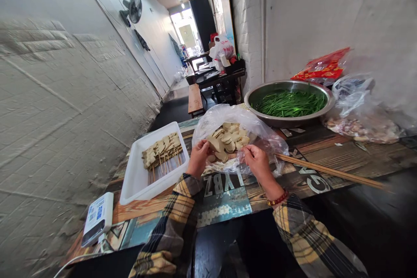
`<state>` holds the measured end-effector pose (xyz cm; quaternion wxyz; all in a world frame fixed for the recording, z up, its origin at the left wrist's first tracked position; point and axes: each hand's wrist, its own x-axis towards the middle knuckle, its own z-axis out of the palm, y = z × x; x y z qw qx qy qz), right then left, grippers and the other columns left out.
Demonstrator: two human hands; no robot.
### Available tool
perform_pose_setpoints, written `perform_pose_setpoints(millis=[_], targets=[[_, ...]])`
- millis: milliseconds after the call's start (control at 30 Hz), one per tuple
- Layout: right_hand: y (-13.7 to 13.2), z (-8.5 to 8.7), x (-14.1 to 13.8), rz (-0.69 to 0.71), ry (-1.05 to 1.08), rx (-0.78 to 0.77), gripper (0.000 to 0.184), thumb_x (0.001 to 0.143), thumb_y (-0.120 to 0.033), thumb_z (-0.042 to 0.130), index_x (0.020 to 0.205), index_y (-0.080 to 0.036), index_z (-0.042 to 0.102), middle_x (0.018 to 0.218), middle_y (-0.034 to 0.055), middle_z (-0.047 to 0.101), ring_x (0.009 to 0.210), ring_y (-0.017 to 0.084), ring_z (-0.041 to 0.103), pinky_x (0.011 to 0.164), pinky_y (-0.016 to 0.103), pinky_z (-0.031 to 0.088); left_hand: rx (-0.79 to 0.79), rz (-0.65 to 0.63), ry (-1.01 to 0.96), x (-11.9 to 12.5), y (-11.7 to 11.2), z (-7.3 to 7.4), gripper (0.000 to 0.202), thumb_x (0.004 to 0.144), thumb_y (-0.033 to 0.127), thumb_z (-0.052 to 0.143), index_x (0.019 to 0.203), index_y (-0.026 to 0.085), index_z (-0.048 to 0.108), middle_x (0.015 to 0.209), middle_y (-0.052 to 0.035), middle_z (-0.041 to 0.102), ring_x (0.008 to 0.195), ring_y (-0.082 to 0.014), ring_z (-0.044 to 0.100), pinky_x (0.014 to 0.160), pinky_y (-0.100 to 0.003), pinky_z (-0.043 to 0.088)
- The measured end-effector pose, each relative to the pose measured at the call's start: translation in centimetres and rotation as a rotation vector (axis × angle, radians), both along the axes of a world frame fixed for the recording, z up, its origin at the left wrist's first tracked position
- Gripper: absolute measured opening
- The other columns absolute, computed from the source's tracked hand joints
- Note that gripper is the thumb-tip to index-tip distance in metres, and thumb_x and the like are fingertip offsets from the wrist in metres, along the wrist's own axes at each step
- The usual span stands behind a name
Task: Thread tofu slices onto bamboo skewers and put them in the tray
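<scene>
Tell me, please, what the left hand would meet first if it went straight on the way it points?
Probably the tan slices in the clear plastic bag: the left hand points forward into its open mouth, seemingly right at the nearest slice.

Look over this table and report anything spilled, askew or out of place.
Nothing is spilled or broken. One oddity: the bundle of bamboo skewers lies loose and slanted on the table, its far end seemingly poking past the edge on the right. The plastic bag pinched by the right hand looks whole.
</scene>
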<state>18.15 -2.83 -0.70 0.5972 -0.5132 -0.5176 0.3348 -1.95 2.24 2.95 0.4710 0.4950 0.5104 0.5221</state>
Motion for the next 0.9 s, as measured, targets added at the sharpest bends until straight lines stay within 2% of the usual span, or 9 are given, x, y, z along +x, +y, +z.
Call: perform_pose_setpoints(millis=[67, 167, 300, 433, 567, 733, 900], targets=[[0.0, 0.0, 0.0, 0.029, 0.016, -0.008, 0.034, 0.085, -0.042, 0.051, 0.080, -0.014, 0.068, 0.044, -0.0044, 0.050, 0.041, 0.012, 0.045, 0.044, 0.023, 0.033, -0.098, -0.028, -0.205, 0.3, -0.4, 0.0, 0.019, 0.071, 0.029, 0.065, 0.081, 0.018, 0.052, 0.067, 0.0031, 0.059, 0.054, -0.0092, 0.056, 0.058, -0.025, 0.051], [-0.4, 0.0, 0.0, 0.105, 0.064, -0.025, 0.034, 0.085, -0.044, 0.053, 0.081, -0.014, 0.068, 0.043, -0.0057, 0.047, 0.039, 0.010, 0.041, 0.042, 0.022, 0.029, -0.172, -0.062, -0.365, 0.9, -1.0, -0.3, 0.023, 0.068, 0.021, 0.069, 0.083, 0.017, 0.052, 0.073, 0.0011, 0.063, 0.060, -0.0102, 0.061, 0.063, -0.028, 0.054], [-2.2, -0.3, -0.3, 0.229, 0.155, -0.086, 0.035, 0.085, -0.048, 0.054, 0.081, -0.015, 0.066, 0.042, -0.0071, 0.044, 0.038, 0.009, 0.038, 0.040, 0.021, 0.027, -0.210, -0.112, -0.458, 1.3, -1.5, -0.8, 0.028, 0.066, 0.018, 0.072, 0.086, 0.018, 0.053, 0.082, -0.0004, 0.066, 0.070, -0.0120, 0.065, 0.070, -0.030, 0.055], [-4.8, -0.9, -1.5, 0.328, 0.167, -0.165, 0.035, 0.086, -0.049, 0.054, 0.082, -0.016, 0.066, 0.042, -0.0075, 0.044, 0.037, 0.009, 0.037, 0.040, 0.021, 0.026, -0.207, -0.165, -0.504, 1.5, -1.8, -1.1, 0.033, 0.061, 0.024, 0.078, 0.080, 0.017, 0.052, 0.073, 0.0023, 0.063, 0.061, -0.0105, 0.061, 0.063, -0.026, 0.052], [-6.7, -1.4, -2.6, 0.315, 0.145, -0.213, 0.036, 0.087, -0.049, 0.053, 0.084, -0.015, 0.066, 0.043, -0.0071, 0.044, 0.038, 0.009, 0.037, 0.041, 0.022, 0.027, -0.141, -0.125, -0.486, 1.5, -2.1, -1.3, 0.034, 0.059, 0.028, 0.080, 0.076, 0.017, 0.052, 0.070, 0.0036, 0.061, 0.058, -0.0085, 0.057, 0.061, -0.023, 0.048], [-7.5, -1.6, -2.5, 0.321, 0.056, -0.207, 0.036, 0.088, -0.047, 0.054, 0.090, -0.013, 0.067, 0.046, -0.0068, 0.045, 0.039, 0.009, 0.039, 0.043, 0.022, 0.029, -0.102, -0.083, -0.542, 1.6, -2.4, -1.4, 0.032, 0.059, 0.027, 0.081, 0.078, 0.015, 0.057, 0.070, 0.0035, 0.061, 0.055, -0.0062, 0.053, 0.053, -0.019, 0.042], [-7.4, -2.2, -2.4, 0.302, -0.015, -0.197, 0.034, 0.090, -0.044, 0.054, 0.091, -0.013, 0.067, 0.047, -0.0054, 0.048, 0.041, 0.009, 0.042, 0.044, 0.021, 0.031, -0.140, -0.091, -0.664, 1.9, -2.6, -1.0, 0.037, 0.054, 0.020, 0.083, 0.077, 0.016, 0.055, 0.073, 0.0039, 0.061, 0.062, -0.0090, 0.059, 0.067, -0.026, 0.052]])
